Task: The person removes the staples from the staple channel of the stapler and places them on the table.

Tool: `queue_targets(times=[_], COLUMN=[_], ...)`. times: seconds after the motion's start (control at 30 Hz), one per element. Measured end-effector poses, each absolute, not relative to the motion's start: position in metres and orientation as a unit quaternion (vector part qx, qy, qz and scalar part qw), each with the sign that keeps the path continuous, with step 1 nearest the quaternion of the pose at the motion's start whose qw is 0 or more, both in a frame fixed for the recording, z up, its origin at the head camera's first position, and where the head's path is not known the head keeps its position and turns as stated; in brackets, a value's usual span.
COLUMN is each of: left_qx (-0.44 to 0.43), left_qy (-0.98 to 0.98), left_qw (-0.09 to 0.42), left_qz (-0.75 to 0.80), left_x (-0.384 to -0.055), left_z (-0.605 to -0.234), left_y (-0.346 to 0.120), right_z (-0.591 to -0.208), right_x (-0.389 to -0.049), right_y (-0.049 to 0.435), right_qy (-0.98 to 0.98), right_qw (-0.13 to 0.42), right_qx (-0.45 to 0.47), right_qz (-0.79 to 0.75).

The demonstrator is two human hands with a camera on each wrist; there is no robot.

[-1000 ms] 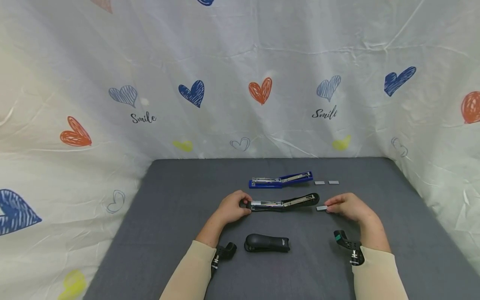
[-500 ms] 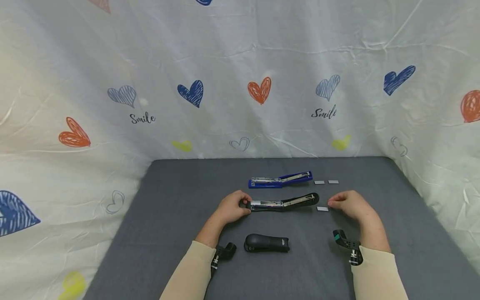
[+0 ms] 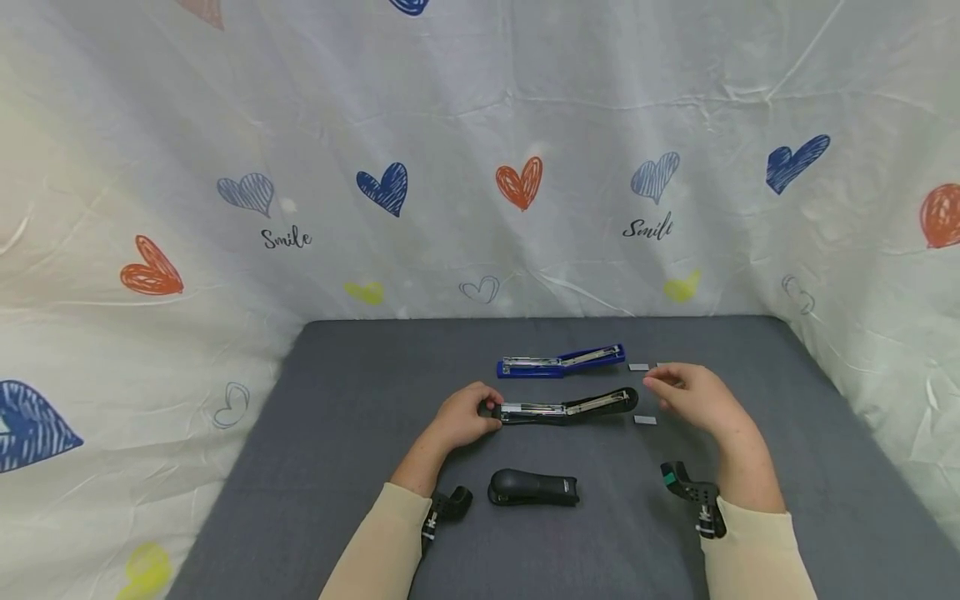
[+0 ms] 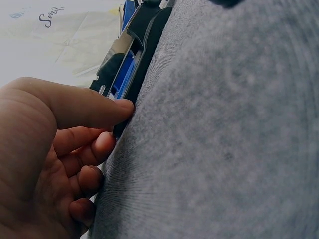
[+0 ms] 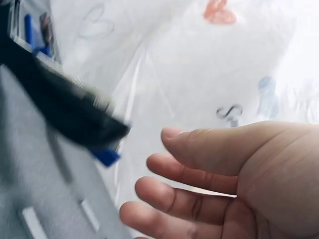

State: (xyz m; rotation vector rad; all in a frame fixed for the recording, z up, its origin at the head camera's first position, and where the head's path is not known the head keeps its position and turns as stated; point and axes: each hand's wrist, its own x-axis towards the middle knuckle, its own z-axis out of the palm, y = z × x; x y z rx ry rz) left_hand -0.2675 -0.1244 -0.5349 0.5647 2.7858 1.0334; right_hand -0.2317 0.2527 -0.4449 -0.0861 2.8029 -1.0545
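In the head view a black stapler (image 3: pixel 566 410) lies opened out, its metal staple channel showing. My left hand (image 3: pixel 467 414) pinches its left end; the left wrist view shows the thumb (image 4: pixel 94 107) and index finger at that end. Past the stapler's right end, my right hand (image 3: pixel 697 402) hovers with bent, loose fingers. Nothing is between those fingers (image 5: pixel 164 196) in the right wrist view. A small pale staple strip (image 3: pixel 645 420) lies below this hand, to the right of the black stapler.
Behind lies an opened blue stapler (image 3: pixel 561 362), with another staple strip (image 3: pixel 638 367) beside it and a further one mostly hidden by the right hand. Nearer me lies a closed black stapler (image 3: pixel 533 487). A printed white curtain (image 3: pixel 450 242) hangs behind the grey table (image 3: pixel 360 467).
My right hand has let go of the staple strip, leaving it on the table, then moved up and slightly left. The left hand has stayed on the black stapler's end.
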Motion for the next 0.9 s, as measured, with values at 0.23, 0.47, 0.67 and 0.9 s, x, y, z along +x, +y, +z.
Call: queue_targets(times=[0.23,0.47,0.67,0.9], left_qx=[0.187,0.188,0.185,0.185], left_qy=[0.920,0.918,0.920,0.921], left_qw=[0.057,0.054,0.054,0.051], left_qz=[0.340,0.345,0.341,0.339], left_x=[-0.267,-0.267,-0.268,-0.269], left_z=[-0.536,-0.535,-0.536,-0.536], left_y=[-0.124,-0.125,-0.124,-0.123], right_z=[-0.428,-0.428,-0.438,-0.448], right_x=[-0.227,-0.228,-0.233,-0.233], right_y=[0.235,0.212,0.185,0.150], right_qy=[0.933,0.921,0.901,0.898], right_qw=[0.029,0.013,-0.011,-0.003], right_qx=[-0.055,-0.093,-0.148,-0.205], right_qz=[-0.355,-0.378,-0.408,-0.388])
